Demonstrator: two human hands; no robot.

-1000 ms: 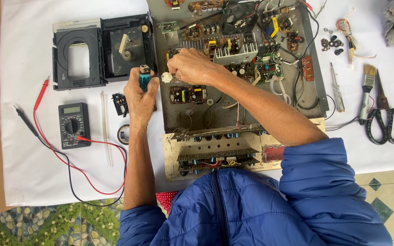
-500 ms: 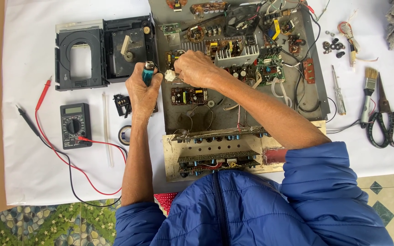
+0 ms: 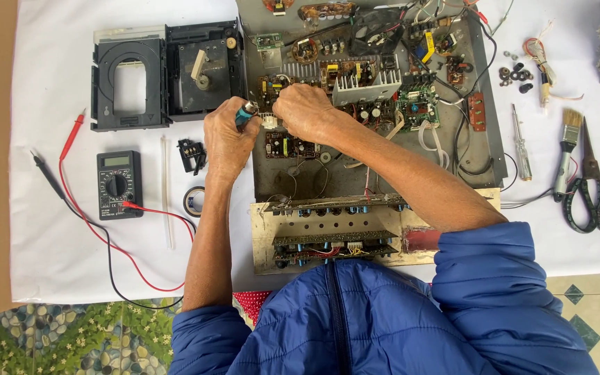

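A white cloth covers the worktop (image 3: 50,250), with a brown strip at its left edge and pebble-pattern and tiled floor showing below it. An opened metal chassis (image 3: 376,173) full of circuit boards sits in the middle, with a black disc-drive housing (image 3: 164,73) to its left. The left hand (image 3: 227,142) is closed around a teal-handled screwdriver (image 3: 244,114) at the chassis's left edge, and the right hand (image 3: 303,111) pinches a small white part (image 3: 269,123) just beside the tool tip; its fingers are curled shut on it. Compared with a second ago, both hands sit slightly higher and closer together, the left one now overlapping the chassis rim rather than lying beside it; the rest of the layout is unchanged. A black multimeter (image 3: 118,184) with red and black leads lies well to the left, a roll of tape (image 3: 194,201) just beside the left wrist. To the right lie a tester screwdriver (image 3: 520,142), a paintbrush (image 3: 568,149) and black-handled scissors (image 3: 595,191), near the cloth's right side. Bare cloth lies open below the multimeter and along the near left edge.
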